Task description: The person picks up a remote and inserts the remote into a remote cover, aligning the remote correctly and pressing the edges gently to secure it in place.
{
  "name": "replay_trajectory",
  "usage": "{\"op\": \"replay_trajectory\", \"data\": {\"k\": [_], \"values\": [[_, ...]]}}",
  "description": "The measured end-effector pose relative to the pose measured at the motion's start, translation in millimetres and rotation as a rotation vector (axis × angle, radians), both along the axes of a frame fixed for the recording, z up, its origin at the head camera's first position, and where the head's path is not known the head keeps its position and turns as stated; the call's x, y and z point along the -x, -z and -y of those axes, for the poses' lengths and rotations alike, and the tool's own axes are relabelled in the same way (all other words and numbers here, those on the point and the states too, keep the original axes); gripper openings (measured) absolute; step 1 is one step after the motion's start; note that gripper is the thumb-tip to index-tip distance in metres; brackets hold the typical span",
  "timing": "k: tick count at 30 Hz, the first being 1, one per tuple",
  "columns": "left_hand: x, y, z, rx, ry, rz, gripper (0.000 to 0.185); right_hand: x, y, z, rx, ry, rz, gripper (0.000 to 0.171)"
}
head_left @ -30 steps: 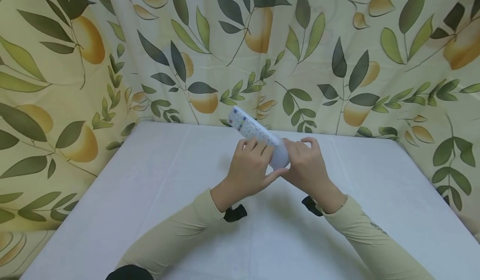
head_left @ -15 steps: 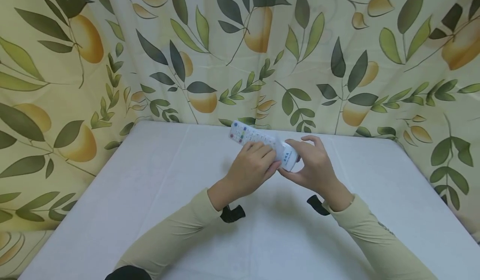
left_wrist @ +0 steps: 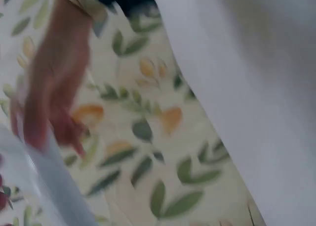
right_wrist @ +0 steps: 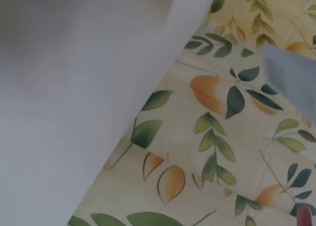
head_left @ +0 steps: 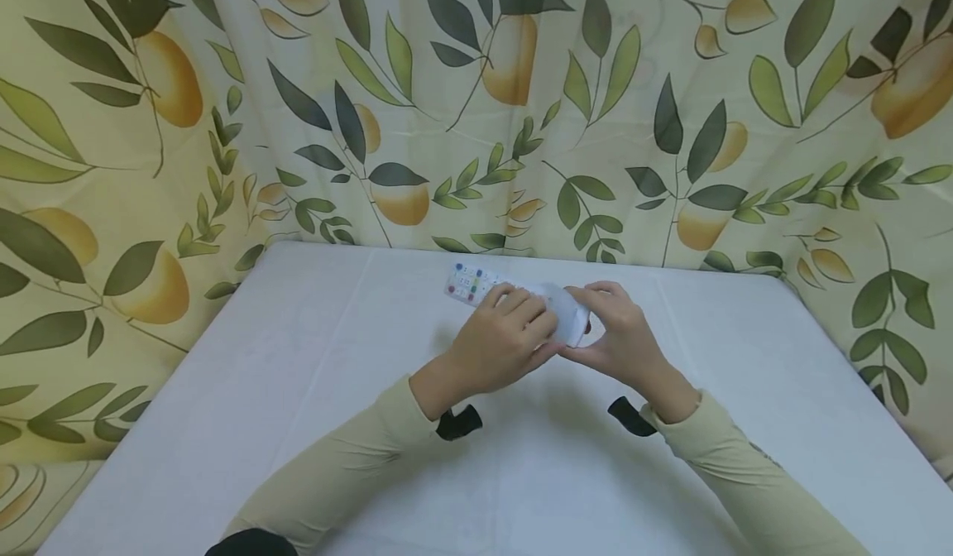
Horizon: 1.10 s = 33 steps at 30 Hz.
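A white remote control [head_left: 476, 283] with coloured buttons lies almost level just above the white table [head_left: 298, 390], its button end pointing back left. My left hand [head_left: 510, 333] grips its middle, fingers curled over the top. My right hand [head_left: 614, 333] holds its near end, fingers wrapped round it. Most of the remote's body is hidden under both hands. The left wrist view is blurred: it shows a hand [left_wrist: 54, 87] and a white edge of the remote [left_wrist: 44, 186]. A grey-white corner of the remote [right_wrist: 291, 77] shows in the right wrist view.
A curtain [head_left: 447, 109] printed with leaves and yellow fruit hangs behind the table and along both its sides. The tablecloth carries only my forearms in beige sleeves [head_left: 350, 465]. Black wrist straps [head_left: 457, 422] sit at both cuffs.
The remote has come down from a steep upward tilt to almost flat. Its button end dropped toward the table. Both hands kept their hold and sank slightly.
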State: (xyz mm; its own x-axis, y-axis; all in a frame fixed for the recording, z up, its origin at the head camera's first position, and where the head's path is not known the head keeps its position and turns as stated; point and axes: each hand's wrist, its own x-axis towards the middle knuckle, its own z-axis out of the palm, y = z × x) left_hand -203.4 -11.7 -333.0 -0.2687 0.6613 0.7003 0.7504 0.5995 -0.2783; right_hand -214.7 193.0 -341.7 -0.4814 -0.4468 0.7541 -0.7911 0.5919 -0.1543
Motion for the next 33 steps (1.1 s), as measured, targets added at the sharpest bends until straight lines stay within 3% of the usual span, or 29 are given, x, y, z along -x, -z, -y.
{"op": "replay_trajectory", "data": {"k": [2, 5, 10, 13, 18, 21, 25, 27, 29, 33], "values": [[9.5, 2.0, 9.5, 0.011, -0.021, -0.047, 0.043, 1.3, 0.4, -3.7, 0.032, -0.008, -0.007, 0.075], [26.1, 3.9, 25.0, 0.019, -0.103, -0.102, 0.058, 2.5, -0.4, -9.3, 0.101, -0.014, -0.013, 0.074], [40.2, 2.7, 39.0, 0.013, -0.211, -0.205, 0.042, 2.3, -1.2, -14.2, 0.213, -0.024, 0.052, 0.068], [39.9, 3.2, 39.2, -0.016, -0.22, -0.265, 0.034, -0.5, -2.0, -12.3, 0.25, 0.012, 0.17, 0.048], [36.4, 7.0, 30.6, -0.072, -0.269, -0.331, 0.036, -6.0, -6.2, -2.8, 0.333, 0.128, 0.47, 0.025], [36.4, 10.8, 26.1, -0.069, -0.298, -0.381, 0.041, -6.2, -11.0, 0.6, 0.373, 0.163, 0.604, 0.033], [36.8, 13.2, 24.2, -0.029, -0.276, -0.449, 0.046, -5.4, -18.0, -0.2, 0.377, 0.168, 0.702, 0.05], [36.6, 12.2, 24.6, -0.013, -0.265, -0.446, 0.048, -5.1, -20.2, -2.1, 0.356, 0.154, 0.716, 0.052], [36.1, 9.8, 25.3, -0.017, -0.265, -0.397, 0.051, -5.5, -20.8, -3.7, 0.314, 0.15, 0.699, 0.047], [35.0, 4.2, 28.3, -0.039, -0.278, -0.249, 0.055, -6.5, -17.4, -4.5, 0.19, 0.205, 0.498, 0.03]]}}
